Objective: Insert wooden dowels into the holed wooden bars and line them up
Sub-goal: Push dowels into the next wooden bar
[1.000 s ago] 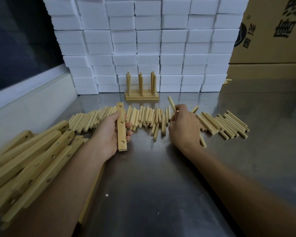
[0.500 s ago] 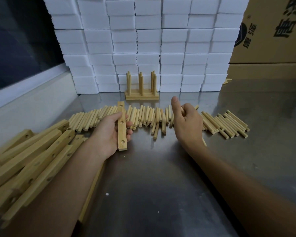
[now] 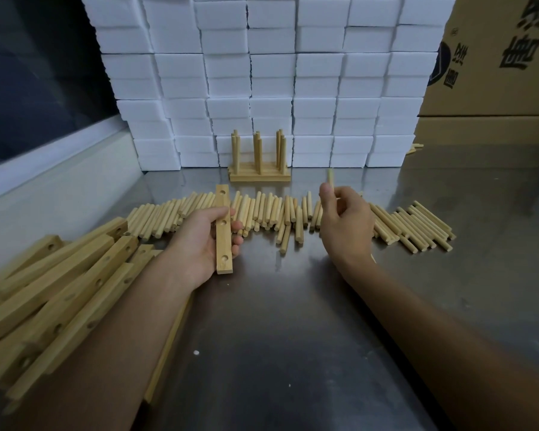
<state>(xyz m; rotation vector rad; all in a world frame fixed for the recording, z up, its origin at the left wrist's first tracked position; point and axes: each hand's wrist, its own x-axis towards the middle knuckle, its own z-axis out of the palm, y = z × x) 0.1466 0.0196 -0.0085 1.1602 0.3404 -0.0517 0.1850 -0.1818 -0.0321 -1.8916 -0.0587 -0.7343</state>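
Lying across the steel worktop [image 3: 293, 321] is a row of loose dowels [image 3: 262, 209], too many and too overlapped for a sure count. One holed bar [image 3: 223, 230] is gripped lengthwise in the left hand [image 3: 204, 241], fingers curled round it from below, just in front of that row; three holes are seen in its top face. One dowel [image 3: 330, 178] is pinched between thumb and fingers of the right hand [image 3: 346, 225], its tip raised above the row. Half a second earlier that dowel was hidden inside the curled hand; a full second earlier it was held tilted, close over the row. The left hand and its bar are unchanged in place.

Left of the row, a heap of further holed bars [image 3: 59, 290] is piled; at least six can be told, though the stack is blurred. Behind the row, finished assemblies [image 3: 260, 164] are lined up with dowels standing in three clusters; the number of bars there cannot be told. Behind these a wall of white foam blocks [image 3: 271, 73] is stacked. To the right of the row, two cardboard boxes [image 3: 495, 73] are stacked, printed with dark characters that cannot be read.
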